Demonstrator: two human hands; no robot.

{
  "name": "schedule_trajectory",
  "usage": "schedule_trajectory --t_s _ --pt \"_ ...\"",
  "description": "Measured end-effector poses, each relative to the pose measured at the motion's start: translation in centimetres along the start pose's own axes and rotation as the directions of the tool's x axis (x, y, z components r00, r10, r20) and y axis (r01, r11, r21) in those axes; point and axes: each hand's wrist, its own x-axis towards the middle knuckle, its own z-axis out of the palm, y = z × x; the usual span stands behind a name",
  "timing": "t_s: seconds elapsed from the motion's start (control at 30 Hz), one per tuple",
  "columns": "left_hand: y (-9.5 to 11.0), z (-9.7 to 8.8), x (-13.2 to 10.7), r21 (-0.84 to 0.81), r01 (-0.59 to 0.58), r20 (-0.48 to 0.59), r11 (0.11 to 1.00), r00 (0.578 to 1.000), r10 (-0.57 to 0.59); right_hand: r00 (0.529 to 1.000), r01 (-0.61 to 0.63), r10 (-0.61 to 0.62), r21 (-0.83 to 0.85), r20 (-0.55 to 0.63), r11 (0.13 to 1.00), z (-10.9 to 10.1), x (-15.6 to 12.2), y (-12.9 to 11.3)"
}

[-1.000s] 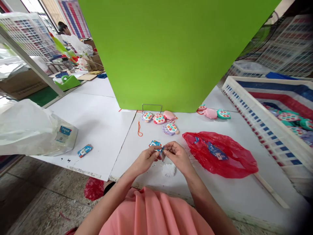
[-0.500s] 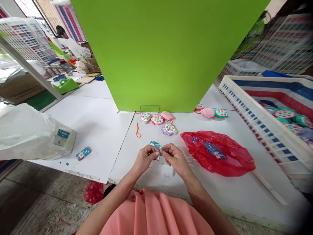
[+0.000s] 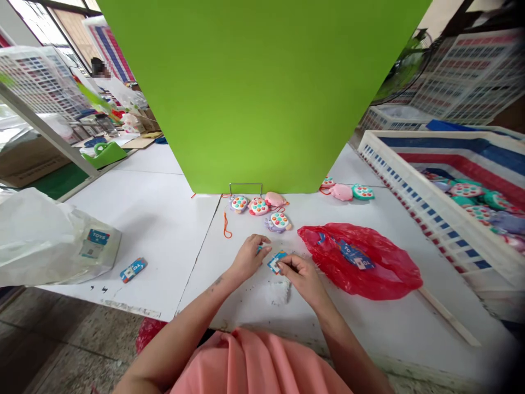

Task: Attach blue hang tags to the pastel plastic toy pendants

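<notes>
Now a blue-and-white card (image 3: 276, 262) is pinched at the worktop (image 3: 164, 235) by the nearly closed right hand (image 3: 301, 276), a red plastic bag (image 3: 356, 262) lying at its 3 o'clock; a small blue piece (image 3: 259, 249) is touched by the curled left hand (image 3: 248, 258), its grip untellable.

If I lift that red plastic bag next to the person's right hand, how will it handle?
The red plastic bag looks thin and creased, so it will probably be very light and floppy, sagging instead of holding a shape. Its sheen suggests it could slide easily on the white table. The blue printed card on or inside it might shift when lifted.
</notes>
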Motion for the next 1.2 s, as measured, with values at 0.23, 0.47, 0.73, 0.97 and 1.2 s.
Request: schedule_trajectory --t_s 0.23,0.47,0.73,0.97,1.2 --pt "-2.7 3.2 8.0 0.265 -0.058 0.146 0.963 0.989 0.019 0.985 -0.051 0.055 0.024 -0.163 0.998 -2.1 -1.8 1.8" --pt "-2.8 3.4 9.5 0.168 -0.001 0.129 0.986 0.991 -0.021 0.932 -0.077 0.095 0.067 -0.348 0.995 -3.9 -2.4 1.8" --pt "0.2 2.8 0.4 -0.273 0.176 0.245 0.946 0.963 -0.109 0.768 0.083 -0.142 -0.123 -0.625 0.989 -3.8 1.4 -0.4" --pt "2.1 2.1 -4.4 -0.567 0.400 0.338 0.720 0.910 -0.239 0.869 0.103 -0.105 -0.031 -0.483 0.994 1.2 3.5 -2.0" --pt "2.8 -0.2 -5.5 -0.360 0.309 0.070 0.880 0.950 -0.305 0.858 0.103 -0.107 -0.035 -0.502 0.994 0.6 3.4 -1.7"
